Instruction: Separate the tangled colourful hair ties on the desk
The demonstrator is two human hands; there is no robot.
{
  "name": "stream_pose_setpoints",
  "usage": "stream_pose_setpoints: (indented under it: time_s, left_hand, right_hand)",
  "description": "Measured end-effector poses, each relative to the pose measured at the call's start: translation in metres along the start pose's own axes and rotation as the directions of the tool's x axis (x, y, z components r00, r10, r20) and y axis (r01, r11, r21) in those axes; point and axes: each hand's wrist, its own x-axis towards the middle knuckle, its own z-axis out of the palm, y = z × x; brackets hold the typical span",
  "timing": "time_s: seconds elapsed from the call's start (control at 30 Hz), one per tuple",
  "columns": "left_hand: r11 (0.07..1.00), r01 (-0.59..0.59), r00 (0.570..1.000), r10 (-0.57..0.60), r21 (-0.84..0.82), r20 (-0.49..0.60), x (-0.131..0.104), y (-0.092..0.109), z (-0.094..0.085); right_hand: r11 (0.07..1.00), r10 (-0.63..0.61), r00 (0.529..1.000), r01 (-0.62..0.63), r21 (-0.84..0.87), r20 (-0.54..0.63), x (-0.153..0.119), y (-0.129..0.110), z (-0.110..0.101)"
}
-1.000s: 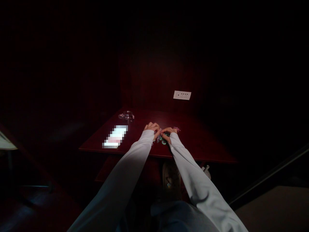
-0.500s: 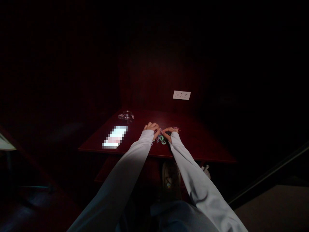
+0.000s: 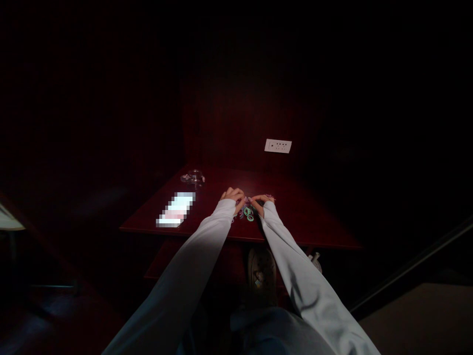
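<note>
On the table [image 3: 314, 217], coloured bands [image 3: 249, 212] lie near its front edge, left hand [image 3: 232, 195] and right hand [image 3: 261, 199] beside them, fingertips drawn close together (whether clamped on a band cannot be told).

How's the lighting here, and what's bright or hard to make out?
Head view: dim overall, near-black across the top, the table faintly lit around left hand and right hand; head view: bright rectangle pixelated, detail lost; head view: coloured loops small, indistinct.

The dim reddish wall [image 3: 229, 116] bears a socket plate [image 3: 278, 146].
</note>
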Motion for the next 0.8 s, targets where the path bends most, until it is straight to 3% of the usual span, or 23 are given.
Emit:
stream_pose_setpoints:
  time_s: [0.23, 0.33, 0.5, 0.67, 0.8]
  left_hand:
    - [1.0, 0.008, 1.0, -0.008, -0.01, -0.019, 0.0, -0.001, 0.001]
    - [1.0, 0.027, 0.999, -0.028, -0.004, -0.035, 0.0, -0.002, 0.002]
    - [0.999, 0.044, 0.997, -0.045, -0.017, -0.066, -0.001, -0.003, 0.004]
    - [0.997, 0.077, 0.995, -0.078, -0.021, -0.063, 0.0, -0.001, 0.003]
    - [0.991, 0.132, 0.985, -0.133, -0.016, -0.109, -0.002, 0.006, -0.004]
  right_hand:
    - [0.995, 0.05, 0.998, -0.053, -0.08, -0.037, 0.0, -0.001, 0.002]
    - [0.984, 0.132, 0.976, -0.151, -0.097, -0.176, 0.005, 0.008, -0.004]
    - [0.95, 0.224, 0.894, -0.289, -0.115, -0.389, 0.019, 0.039, -0.029]
    - [0.931, 0.186, 0.922, -0.276, -0.239, -0.341, 0.032, 0.059, -0.04]
    - [0.921, 0.192, 0.889, -0.31, -0.236, -0.417, 0.036, 0.063, -0.039]
